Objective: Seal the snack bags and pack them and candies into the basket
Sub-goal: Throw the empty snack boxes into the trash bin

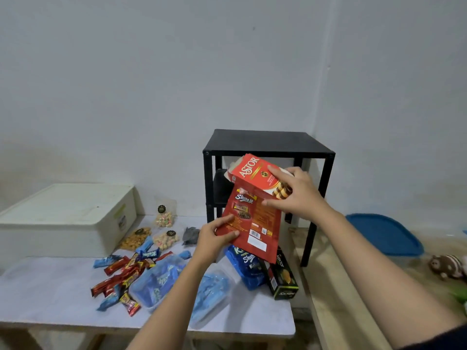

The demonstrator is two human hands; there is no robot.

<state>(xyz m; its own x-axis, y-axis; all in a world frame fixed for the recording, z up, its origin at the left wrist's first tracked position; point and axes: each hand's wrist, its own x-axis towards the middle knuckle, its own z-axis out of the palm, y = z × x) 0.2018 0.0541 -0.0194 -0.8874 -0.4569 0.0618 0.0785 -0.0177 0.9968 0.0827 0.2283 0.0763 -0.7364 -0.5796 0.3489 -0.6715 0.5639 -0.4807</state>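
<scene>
Red bag, up over the table w/ left hand pinching its lower edge & right hand gripping Astor box at its top, looks light, crinkly, slippery, so prob. best held by edges.

Two bare hands and forearms, with a trace of dark clothing.
The left hand and the right hand are seen uncovered, and both forearms are left bare down to the lower edge of the view. A dark sleeve is glimpsed only at the bottom right corner, on the right arm; its fabric and cut cannot be made out.
</scene>
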